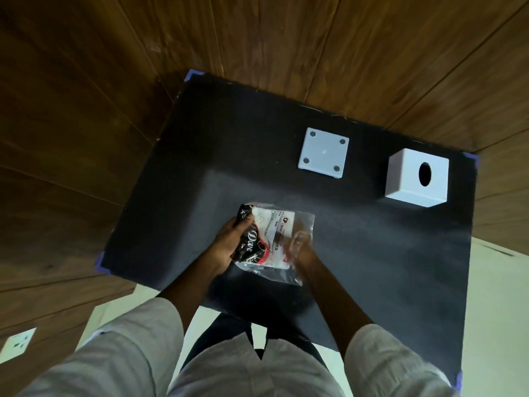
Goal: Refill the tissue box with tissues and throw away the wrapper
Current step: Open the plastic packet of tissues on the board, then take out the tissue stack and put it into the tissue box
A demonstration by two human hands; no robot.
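A pack of white tissues in a clear plastic wrapper (pixel 274 239) with black, red and white print is held just above the black table's near middle. My left hand (pixel 229 242) grips the pack's left side. My right hand (pixel 300 247) is blurred and sits partly behind the clear plastic at the pack's right end, fingers closed on the wrapper. The white cube tissue box (pixel 416 177), with an oval hole in its top, stands at the far right. Its white square base plate (pixel 323 152), with a round pad near each corner, lies separately to the box's left.
The black table (pixel 372 253) has blue tape on its corners and stands against dark wood-panelled walls. A white wall socket (pixel 17 343) shows at the lower left. Pale floor lies below the table's near edge.
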